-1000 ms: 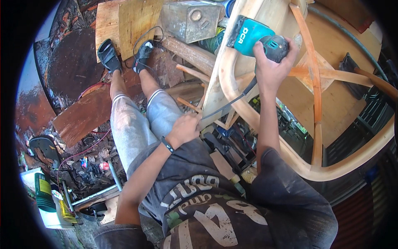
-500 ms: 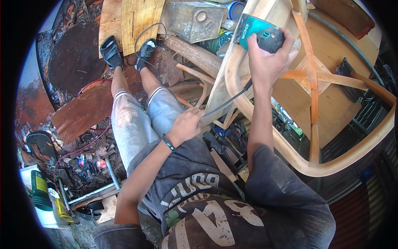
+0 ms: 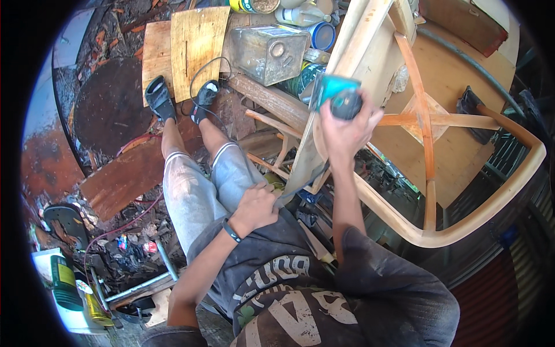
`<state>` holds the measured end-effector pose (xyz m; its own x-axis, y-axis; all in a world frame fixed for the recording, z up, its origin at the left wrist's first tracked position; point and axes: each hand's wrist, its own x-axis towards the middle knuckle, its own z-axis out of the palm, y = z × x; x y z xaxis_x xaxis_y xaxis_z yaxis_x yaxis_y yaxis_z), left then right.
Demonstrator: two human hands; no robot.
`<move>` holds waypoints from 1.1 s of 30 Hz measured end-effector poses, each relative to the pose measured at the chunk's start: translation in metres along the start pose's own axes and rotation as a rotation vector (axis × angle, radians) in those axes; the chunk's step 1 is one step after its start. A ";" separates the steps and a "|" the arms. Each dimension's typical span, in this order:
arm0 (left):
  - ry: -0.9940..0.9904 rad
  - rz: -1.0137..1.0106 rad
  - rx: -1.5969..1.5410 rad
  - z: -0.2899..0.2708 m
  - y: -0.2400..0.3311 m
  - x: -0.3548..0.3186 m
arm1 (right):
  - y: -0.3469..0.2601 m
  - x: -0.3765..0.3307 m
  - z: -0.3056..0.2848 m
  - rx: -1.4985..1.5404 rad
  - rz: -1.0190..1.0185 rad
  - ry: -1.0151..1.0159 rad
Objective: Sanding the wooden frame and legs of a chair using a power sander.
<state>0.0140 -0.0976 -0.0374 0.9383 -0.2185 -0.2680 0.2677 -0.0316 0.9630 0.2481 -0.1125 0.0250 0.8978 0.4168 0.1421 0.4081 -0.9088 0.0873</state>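
My right hand is closed over the top of a teal and black electric sander, slightly blurred by motion. The sander sits at the bend of a pale curved wooden chair frame, by its upper left rail; its underside is hidden. Against my lap, my left hand is curled around the sander's dark power cord, which runs up toward the tool. Orange-brown crossed slats span the inside of the frame, with a diamond-shaped piece behind their crossing.
A dented metal can and several paint containers stand beyond the frame. Wooden boards lie under my feet, with the cord looped beside them. A loose slipper, a metal-legged stool and litter are at the left.
My right hand has moved the sander down and left along the frame. The frame's upper part appears shifted slightly left. My left hand stays by my lap with the cord.
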 end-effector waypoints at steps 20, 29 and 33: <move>0.011 -0.036 -0.089 -0.036 -0.008 -0.023 | 0.043 -0.021 -0.019 0.191 0.014 -0.005; 0.102 0.028 -0.090 -0.072 0.015 0.019 | 0.034 0.120 -0.001 0.348 -0.015 0.116; 0.315 0.050 -0.091 -0.100 0.024 0.056 | 0.014 0.253 0.021 0.286 -0.011 0.113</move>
<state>0.0952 -0.0132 -0.0326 0.9686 0.0949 -0.2299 0.2247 0.0622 0.9724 0.4847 -0.0198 0.0416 0.8754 0.4121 0.2526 0.4623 -0.8664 -0.1888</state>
